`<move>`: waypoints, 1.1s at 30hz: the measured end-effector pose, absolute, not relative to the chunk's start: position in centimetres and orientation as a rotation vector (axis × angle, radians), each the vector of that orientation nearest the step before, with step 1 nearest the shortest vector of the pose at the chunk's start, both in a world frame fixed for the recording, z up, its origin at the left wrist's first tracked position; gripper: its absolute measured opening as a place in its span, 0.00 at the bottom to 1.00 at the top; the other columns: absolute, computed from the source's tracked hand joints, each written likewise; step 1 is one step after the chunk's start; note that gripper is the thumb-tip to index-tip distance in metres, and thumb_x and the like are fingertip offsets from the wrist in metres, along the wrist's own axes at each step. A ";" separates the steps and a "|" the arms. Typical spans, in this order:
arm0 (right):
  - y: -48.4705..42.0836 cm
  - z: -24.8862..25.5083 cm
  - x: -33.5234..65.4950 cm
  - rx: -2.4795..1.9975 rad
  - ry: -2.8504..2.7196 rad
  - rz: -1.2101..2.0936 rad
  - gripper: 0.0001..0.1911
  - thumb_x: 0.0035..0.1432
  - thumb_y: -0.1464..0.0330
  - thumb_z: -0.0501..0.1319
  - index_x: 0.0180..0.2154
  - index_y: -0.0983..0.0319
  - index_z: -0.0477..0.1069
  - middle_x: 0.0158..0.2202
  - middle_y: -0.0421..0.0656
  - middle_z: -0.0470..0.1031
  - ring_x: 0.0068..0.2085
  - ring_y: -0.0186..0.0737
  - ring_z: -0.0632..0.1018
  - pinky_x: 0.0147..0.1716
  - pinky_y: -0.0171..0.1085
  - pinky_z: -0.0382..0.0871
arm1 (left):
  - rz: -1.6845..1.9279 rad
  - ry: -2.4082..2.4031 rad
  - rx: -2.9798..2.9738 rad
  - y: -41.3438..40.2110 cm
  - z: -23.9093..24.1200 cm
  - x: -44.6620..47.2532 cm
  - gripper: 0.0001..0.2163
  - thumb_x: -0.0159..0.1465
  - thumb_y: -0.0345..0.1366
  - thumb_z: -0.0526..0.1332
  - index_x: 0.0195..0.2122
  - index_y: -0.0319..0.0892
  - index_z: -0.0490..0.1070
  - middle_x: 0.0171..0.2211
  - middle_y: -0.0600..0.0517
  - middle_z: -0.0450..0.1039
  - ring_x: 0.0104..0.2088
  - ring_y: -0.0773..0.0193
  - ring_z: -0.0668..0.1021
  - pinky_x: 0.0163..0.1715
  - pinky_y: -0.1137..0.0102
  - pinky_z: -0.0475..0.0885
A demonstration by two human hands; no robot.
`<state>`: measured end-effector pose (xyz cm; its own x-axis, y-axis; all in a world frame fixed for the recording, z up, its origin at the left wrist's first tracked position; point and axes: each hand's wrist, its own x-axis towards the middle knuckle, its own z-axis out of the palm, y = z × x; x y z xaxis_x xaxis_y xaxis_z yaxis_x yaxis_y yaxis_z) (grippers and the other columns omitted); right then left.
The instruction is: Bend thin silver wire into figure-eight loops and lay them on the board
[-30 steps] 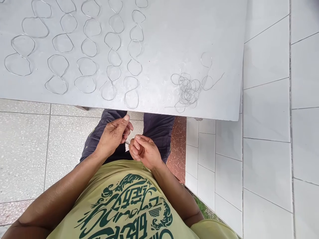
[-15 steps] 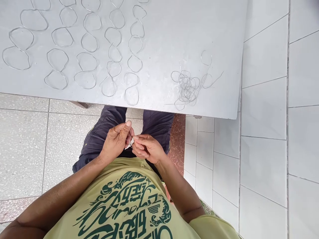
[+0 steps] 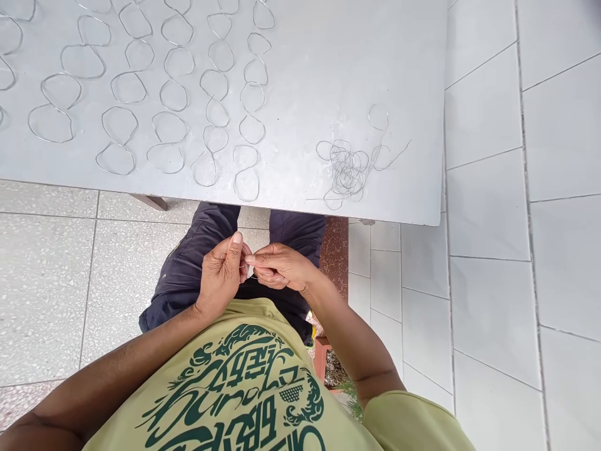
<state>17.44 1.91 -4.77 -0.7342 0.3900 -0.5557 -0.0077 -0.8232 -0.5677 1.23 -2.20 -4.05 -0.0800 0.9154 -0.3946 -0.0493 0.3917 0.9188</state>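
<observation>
My left hand (image 3: 223,269) and my right hand (image 3: 280,266) meet below the table edge, over my dark trousers. Both pinch a thin piece of silver wire (image 3: 249,273) between their fingertips; only a short curved bit of it shows. On the grey table (image 3: 328,69) ahead lie several figure-eight wire loops (image 3: 248,168) set out in rows. A tangle of small wire rings (image 3: 348,170) sits to the right of them, near the table's front edge.
The table's front edge runs just above my hands. White tiled surfaces (image 3: 507,250) lie to the right, speckled floor tiles (image 3: 47,275) to the left. A reddish tile strip (image 3: 335,257) shows under the table by my right leg.
My hands have closed together, fingertips now touching around the wire, and the right hand has risen and turned. The view has shifted slightly so the table contents sit further right and lower.
</observation>
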 end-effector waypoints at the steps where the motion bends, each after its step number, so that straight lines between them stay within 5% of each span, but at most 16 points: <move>1: 1.9 -4.5 17.3 -1.036 -0.834 2.588 0.27 0.62 0.53 0.70 0.23 0.61 0.62 0.13 0.29 0.55 0.14 0.23 0.52 0.12 0.27 0.42 | 0.998 1.413 0.840 -2.1 -4.0 1.2 0.23 0.74 0.56 0.56 0.29 0.44 0.71 0.17 0.57 0.65 0.17 0.69 0.68 0.19 0.73 0.65; 5: 0.5 -4.1 16.5 -1.102 -0.813 2.303 0.20 0.64 0.51 0.68 0.35 0.60 0.68 0.16 0.28 0.60 0.15 0.24 0.54 0.13 0.26 0.45 | 1.108 1.410 0.807 -1.4 -4.2 0.7 0.23 0.74 0.56 0.55 0.28 0.45 0.70 0.19 0.56 0.66 0.19 0.69 0.69 0.19 0.74 0.65; 14: -4.1 -5.6 13.0 -1.384 -1.067 1.544 0.17 0.74 0.56 0.55 0.48 0.60 0.74 0.27 0.39 0.79 0.23 0.33 0.77 0.19 0.31 0.67 | 1.179 1.449 0.860 -0.8 -4.7 0.1 0.22 0.75 0.53 0.55 0.29 0.43 0.70 0.20 0.56 0.65 0.19 0.69 0.68 0.19 0.74 0.64; 21: -2.8 -5.1 13.8 -1.461 -1.498 1.384 0.12 0.73 0.67 0.53 0.45 0.59 0.75 0.26 0.36 0.77 0.22 0.31 0.76 0.26 0.31 0.70 | 1.123 1.428 0.985 -0.9 -4.6 -0.4 0.22 0.76 0.51 0.55 0.27 0.43 0.68 0.20 0.56 0.64 0.19 0.69 0.67 0.20 0.73 0.64; 26: -1.6 -4.0 15.3 -1.398 -1.898 1.331 0.13 0.70 0.74 0.52 0.33 0.60 0.70 0.25 0.37 0.77 0.25 0.31 0.76 0.31 0.31 0.69 | 1.105 1.422 0.979 -1.4 -4.8 0.0 0.22 0.76 0.51 0.55 0.27 0.43 0.68 0.19 0.56 0.63 0.19 0.70 0.67 0.20 0.73 0.63; 33: -1.5 -4.0 15.4 -1.517 -1.592 1.540 0.12 0.70 0.71 0.52 0.40 0.60 0.75 0.22 0.35 0.76 0.19 0.30 0.75 0.24 0.29 0.68 | 1.113 1.414 0.887 -1.2 -5.2 0.3 0.23 0.75 0.56 0.53 0.32 0.43 0.72 0.20 0.56 0.65 0.19 0.68 0.68 0.19 0.73 0.64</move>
<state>15.38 -1.52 -4.02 -0.2917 0.8889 -0.3532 0.3825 -0.2300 -0.8949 0.28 -1.23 -5.23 -0.1438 0.9461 -0.2901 -0.0599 0.2843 0.9569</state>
